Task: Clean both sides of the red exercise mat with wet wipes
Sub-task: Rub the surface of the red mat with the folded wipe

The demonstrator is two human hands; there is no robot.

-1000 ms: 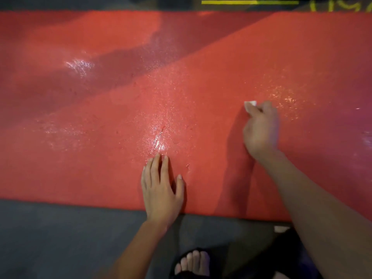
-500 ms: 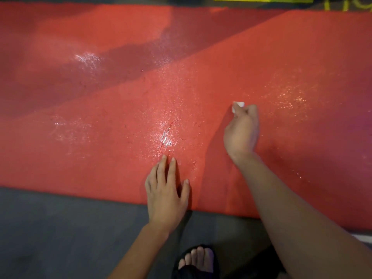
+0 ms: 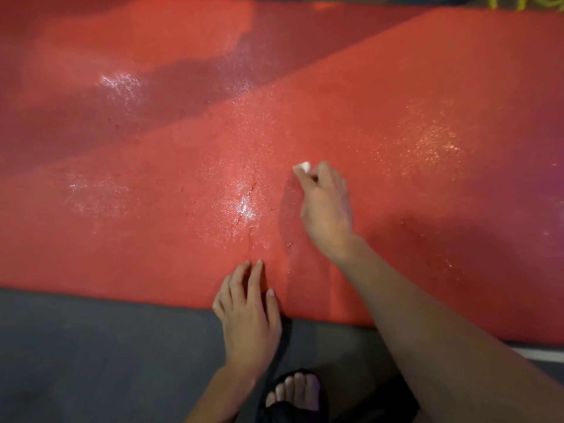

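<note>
The red exercise mat (image 3: 396, 96) lies flat on the floor and fills most of the view, with wet shiny patches across it. My right hand (image 3: 326, 209) grips a small white wet wipe (image 3: 303, 167) and presses it onto the mat just right of a glossy scratch (image 3: 245, 206). Only a corner of the wipe shows past the fingertips. My left hand (image 3: 248, 312) rests with straight fingers on the mat's near edge, palm partly over the floor.
Dark grey floor (image 3: 91, 361) runs along the mat's near edge. My foot in a black sandal (image 3: 294, 395) stands just below my left hand. Yellow floor markings (image 3: 525, 1) show beyond the mat's far edge at top right.
My right hand has slid the wipe leftward across the mat, toward the glossy scratch. My left hand has stayed pressed near the mat's edge, sliding slightly back toward it.
</note>
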